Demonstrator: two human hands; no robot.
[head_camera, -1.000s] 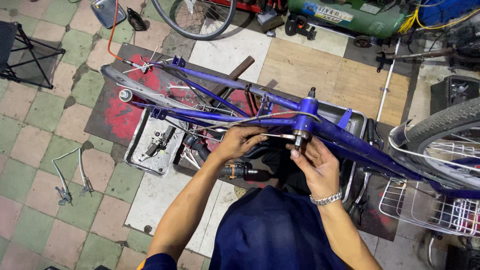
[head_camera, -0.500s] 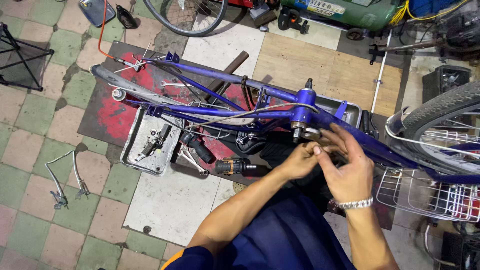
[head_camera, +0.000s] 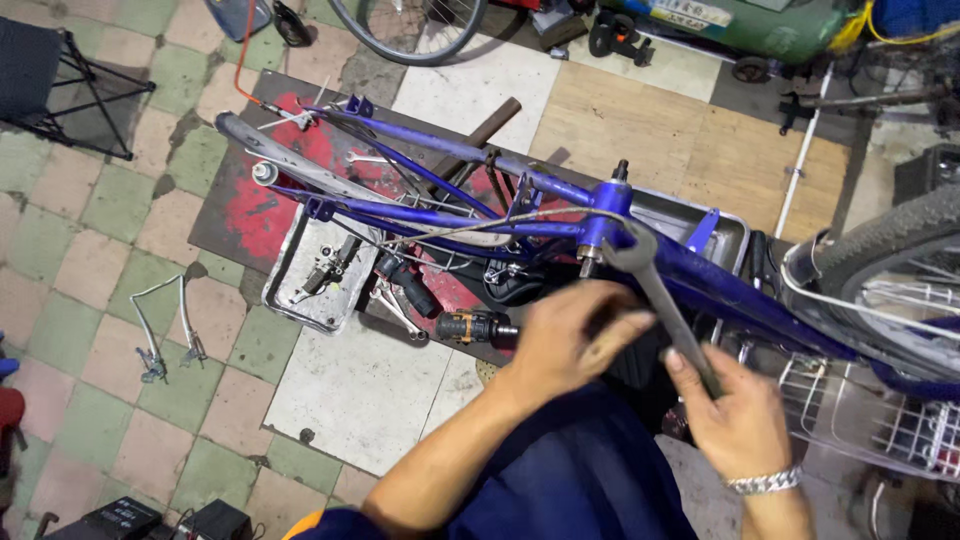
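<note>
Two hands are working: right hand (head_camera: 738, 420) now gripping a long grey steel wrench (head_camera: 655, 295) on the glossy blue frame (head_camera: 700, 275), left hand (head_camera: 570, 340) curling loosely, holding nothing.

The single head-worn view looks steeply down from close above the blue bicycle frame (head_camera: 520, 215), tiled floor (head_camera: 90, 230) beyond it.

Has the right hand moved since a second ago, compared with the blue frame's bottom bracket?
Yes. The right hand was up against the bottom bracket; now it sits lower right of it, gripping the wrench handle.
</note>
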